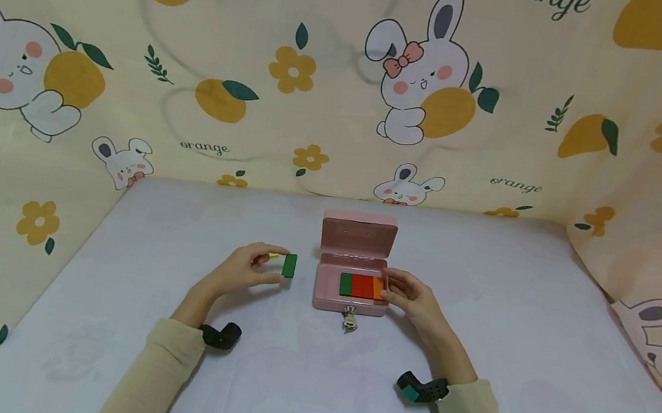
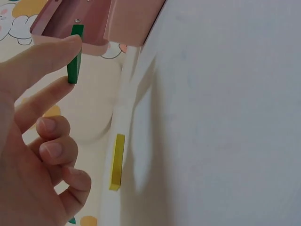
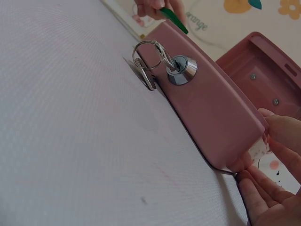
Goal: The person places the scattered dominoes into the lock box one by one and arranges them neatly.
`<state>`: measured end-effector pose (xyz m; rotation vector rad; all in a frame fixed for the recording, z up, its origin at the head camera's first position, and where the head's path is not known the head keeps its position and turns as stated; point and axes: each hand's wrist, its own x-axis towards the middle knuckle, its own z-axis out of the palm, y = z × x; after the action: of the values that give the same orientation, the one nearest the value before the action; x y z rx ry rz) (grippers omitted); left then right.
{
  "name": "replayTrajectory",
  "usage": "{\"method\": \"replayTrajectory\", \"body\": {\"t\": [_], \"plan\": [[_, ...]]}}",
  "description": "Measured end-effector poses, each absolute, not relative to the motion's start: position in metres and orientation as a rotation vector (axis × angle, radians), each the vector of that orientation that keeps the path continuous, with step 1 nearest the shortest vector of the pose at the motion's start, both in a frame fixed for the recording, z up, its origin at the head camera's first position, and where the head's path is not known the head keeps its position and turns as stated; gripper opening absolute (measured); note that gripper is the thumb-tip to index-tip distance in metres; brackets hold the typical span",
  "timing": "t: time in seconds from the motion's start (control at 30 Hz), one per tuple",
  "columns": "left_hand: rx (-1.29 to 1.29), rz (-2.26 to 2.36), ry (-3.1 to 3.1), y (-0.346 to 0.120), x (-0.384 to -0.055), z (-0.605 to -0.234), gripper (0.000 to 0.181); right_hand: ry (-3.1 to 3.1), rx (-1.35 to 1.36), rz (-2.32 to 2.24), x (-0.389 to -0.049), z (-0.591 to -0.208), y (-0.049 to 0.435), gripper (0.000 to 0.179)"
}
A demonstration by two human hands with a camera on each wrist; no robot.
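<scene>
My left hand [image 1: 241, 268] pinches a thin green block [image 1: 289, 266] between thumb and finger, held upright a little left of the box; its other fingers are curled in. The pink metal cash box [image 1: 329, 304] stands with its lid [image 1: 359, 236] raised. Inside lie a green block [image 1: 346, 284], red blocks [image 1: 361, 287] and an orange block [image 1: 378, 290], side by side. My right hand [image 1: 417, 305] grips the box's right side, thumb at the rim and fingers low against the outer wall, as the right wrist view shows.
A yellow block [image 2: 117, 162] lies on the white tabletop [image 1: 291, 386] behind my left hand. Keys on a ring [image 3: 146, 75] hang from the lock [image 3: 187, 70] on the box's front. Patterned cloth [image 1: 319, 112] with rabbits and oranges borders the table at the back and sides.
</scene>
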<state>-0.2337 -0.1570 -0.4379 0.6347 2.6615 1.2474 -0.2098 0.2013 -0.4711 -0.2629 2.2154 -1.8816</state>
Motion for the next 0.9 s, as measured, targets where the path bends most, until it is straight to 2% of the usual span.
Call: {"method": "replayTrajectory", "body": {"t": [0.9], "plan": [[0.662, 1.311, 2.705, -0.138, -0.224, -0.436, 0.048, 2.216, -0.251, -1.877, -0.208, -0.468, 0.201, 0.056]]}}
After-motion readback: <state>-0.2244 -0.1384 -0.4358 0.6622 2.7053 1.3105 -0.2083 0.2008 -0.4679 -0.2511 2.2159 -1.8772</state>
